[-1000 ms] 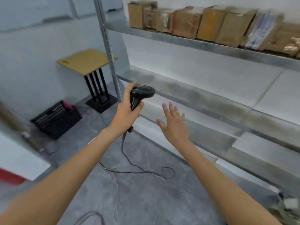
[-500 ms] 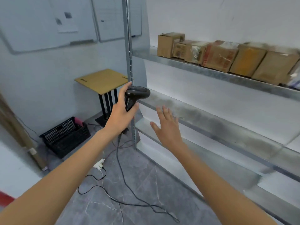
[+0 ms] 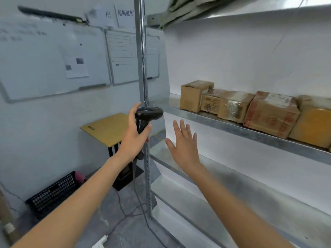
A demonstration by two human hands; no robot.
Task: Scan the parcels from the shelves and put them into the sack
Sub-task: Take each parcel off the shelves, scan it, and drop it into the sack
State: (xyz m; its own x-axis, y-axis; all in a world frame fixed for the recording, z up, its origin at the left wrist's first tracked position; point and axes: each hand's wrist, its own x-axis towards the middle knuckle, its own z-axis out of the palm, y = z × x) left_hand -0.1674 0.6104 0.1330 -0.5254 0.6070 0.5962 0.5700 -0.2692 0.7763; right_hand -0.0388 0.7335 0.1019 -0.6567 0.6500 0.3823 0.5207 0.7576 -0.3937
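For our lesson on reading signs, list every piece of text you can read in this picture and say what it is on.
"损": left paper sign above the whiteboards, blurred.
"超期退回": right paper sign beside it.
Whiteboard table: too small to read.
Parcel labels and print: too blurred to read.
Small mark on the wooden tabletop: unreadable.

Two bare forearms, no sleeves, L grip (image 3: 133, 138), R grip (image 3: 184, 145).
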